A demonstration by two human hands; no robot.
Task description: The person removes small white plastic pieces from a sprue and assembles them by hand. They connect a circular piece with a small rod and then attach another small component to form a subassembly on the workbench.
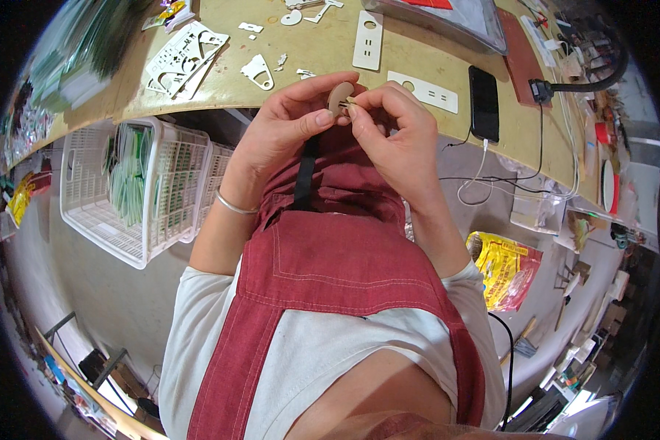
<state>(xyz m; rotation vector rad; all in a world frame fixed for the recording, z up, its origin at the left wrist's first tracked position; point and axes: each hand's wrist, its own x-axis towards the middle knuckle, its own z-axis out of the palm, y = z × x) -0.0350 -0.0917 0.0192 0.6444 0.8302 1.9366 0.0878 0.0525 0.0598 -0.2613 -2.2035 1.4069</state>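
Note:
My left hand (286,117) holds a thin, tan, wood-like disc (338,96) on edge between thumb and fingers, just past the table's front edge. Close against the disc, my right hand (403,132) pinches a small thin piece (348,103) between thumb and forefinger. That piece meets the middle of the disc's face; the fingertips cover most of it. Beyond my hands lie two pale flat plates with cut-outs, one upright plate (368,40) and one slanting plate (441,97) near my right knuckles. A small pale cut-out part (257,72) lies beyond my left hand.
Cut-out sheets (186,59) lie at the table's left. A black phone (484,104) with a white cable sits on the right. A clear plastic tray (458,26) stands at the back. Below left is a white crate (152,194) with green-edged packs; a yellow bag (500,273) lies below right.

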